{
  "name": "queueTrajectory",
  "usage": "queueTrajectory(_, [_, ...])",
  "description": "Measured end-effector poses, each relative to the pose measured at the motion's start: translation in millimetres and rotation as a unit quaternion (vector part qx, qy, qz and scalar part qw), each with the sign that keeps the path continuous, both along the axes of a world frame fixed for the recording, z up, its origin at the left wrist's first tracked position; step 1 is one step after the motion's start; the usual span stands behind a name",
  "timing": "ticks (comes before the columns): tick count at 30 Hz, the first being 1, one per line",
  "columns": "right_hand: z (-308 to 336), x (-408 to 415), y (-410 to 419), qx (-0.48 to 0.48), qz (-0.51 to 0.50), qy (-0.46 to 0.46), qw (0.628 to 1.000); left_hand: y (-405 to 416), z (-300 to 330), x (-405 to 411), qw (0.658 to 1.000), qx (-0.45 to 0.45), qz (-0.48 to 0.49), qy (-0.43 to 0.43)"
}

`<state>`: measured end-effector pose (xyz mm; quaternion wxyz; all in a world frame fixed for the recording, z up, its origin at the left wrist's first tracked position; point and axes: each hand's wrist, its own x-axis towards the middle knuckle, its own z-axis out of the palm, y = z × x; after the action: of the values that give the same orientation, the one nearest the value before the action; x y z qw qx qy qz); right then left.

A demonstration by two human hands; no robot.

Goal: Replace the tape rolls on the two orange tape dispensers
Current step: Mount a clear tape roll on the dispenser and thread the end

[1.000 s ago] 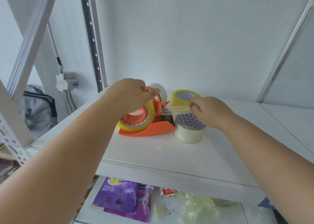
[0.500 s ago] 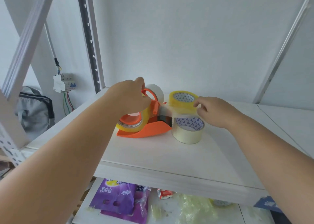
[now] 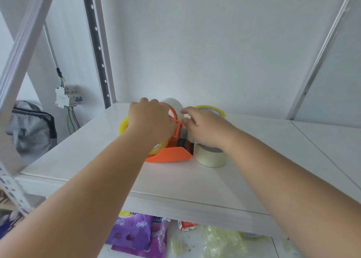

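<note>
I see the orange tape dispenser (image 3: pixel 168 156) standing on the white shelf (image 3: pixel 175 181), a yellow tape roll (image 3: pixel 123 125) mounted in it. My left hand (image 3: pixel 151 121) arches over the top, knuckles up, fingers clenched around the roll and the dispenser's frame. My right hand (image 3: pixel 205 128) reaches in from the right, fingers pinched near the orange lever, though I cannot tell what they grip. A pale tape roll (image 3: pixel 212 157) lies flat under that wrist, just beside the dispenser's blade. Another yellow roll (image 3: pixel 219 111) sits behind.
</note>
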<state>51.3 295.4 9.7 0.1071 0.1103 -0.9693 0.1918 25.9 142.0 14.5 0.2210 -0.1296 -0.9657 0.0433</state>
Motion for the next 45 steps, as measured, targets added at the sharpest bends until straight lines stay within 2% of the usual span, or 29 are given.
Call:
queueTrajectory(7, [-6.1,-4.0,-4.4,0.049,-0.001,0.03,0.998,-3.7,-0.9,-1.0,0.999,0.023,0.037,0.007])
queueTrajectory(19, [-2.7,-16.1,4.2,-0.036,-0.011,-0.037,0.999,-3.3,-1.1,-0.7,0.998,0.037,0.042,0.012])
queueTrajectory(28, [4.1,-23.8,11.3,-0.032,-0.007,-0.071,0.997,-9.1,1.2,-1.4,0.997,0.067,0.026,-0.005])
queueTrajectory(32, [4.9,-24.9,11.8,-0.027,0.006,-0.054,0.998,-15.0,5.1,-1.1,0.996,0.092,0.012,-0.02])
queueTrajectory(36, [4.4,-22.7,15.7,-0.006,0.013,-0.046,0.999,-9.2,7.5,-3.3,0.998,0.054,-0.012,-0.017])
queueTrajectory(39, [4.3,-15.2,24.7,0.038,0.005,0.006,0.999,-4.7,16.1,-3.9,0.997,0.049,-0.004,-0.054])
queueTrajectory(41, [4.3,-9.4,32.9,0.054,-0.007,0.038,0.998,-8.2,22.6,-6.5,0.992,0.085,0.003,-0.089])
queueTrajectory(45, [-0.4,-3.8,46.3,0.05,-0.029,0.029,0.998,-19.5,28.5,-15.3,0.977,0.156,-0.01,-0.142])
